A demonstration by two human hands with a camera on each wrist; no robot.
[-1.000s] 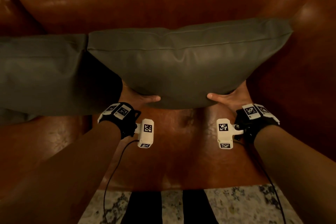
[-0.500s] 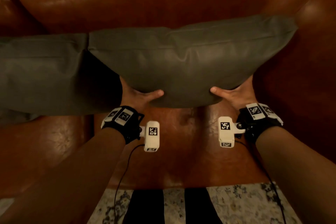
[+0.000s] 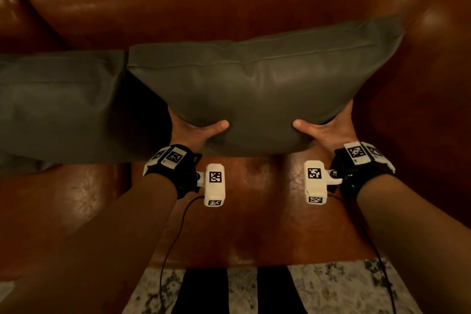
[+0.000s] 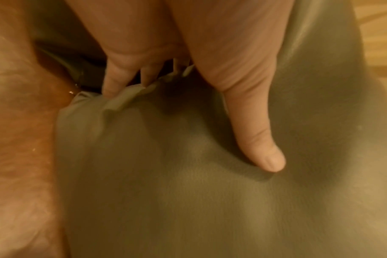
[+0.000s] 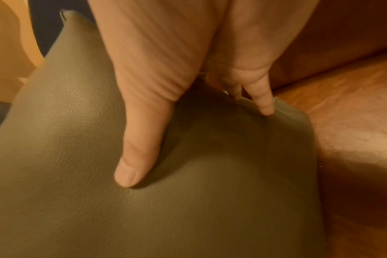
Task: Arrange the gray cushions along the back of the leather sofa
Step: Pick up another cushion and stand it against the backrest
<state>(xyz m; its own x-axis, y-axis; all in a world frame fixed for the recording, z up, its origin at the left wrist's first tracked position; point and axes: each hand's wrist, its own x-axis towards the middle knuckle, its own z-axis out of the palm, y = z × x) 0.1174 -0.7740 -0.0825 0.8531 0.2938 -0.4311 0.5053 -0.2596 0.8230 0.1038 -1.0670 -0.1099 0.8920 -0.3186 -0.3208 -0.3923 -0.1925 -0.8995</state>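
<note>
A gray cushion (image 3: 260, 89) is held up over the brown leather sofa (image 3: 229, 2), near its backrest. My left hand (image 3: 196, 130) grips its lower left corner, thumb on the front face and fingers behind. My right hand (image 3: 323, 130) grips the lower right corner the same way. In the left wrist view the thumb presses into the gray cushion (image 4: 188, 174) and the fingers (image 4: 113, 82) bunch its edge. In the right wrist view the thumb dents the cushion (image 5: 188, 192). A second gray cushion (image 3: 58, 102) leans against the backrest on the left, beside the held one.
The sofa's right armrest (image 3: 433, 84) rises close to the held cushion's right end. The bare seat (image 3: 242, 211) lies below my wrists. A patterned rug (image 3: 331, 288) and my dark-clad legs (image 3: 204, 293) show at the bottom edge.
Both hands have carried the cushion a little farther toward the backrest and slightly up. The grip on both corners is the same.
</note>
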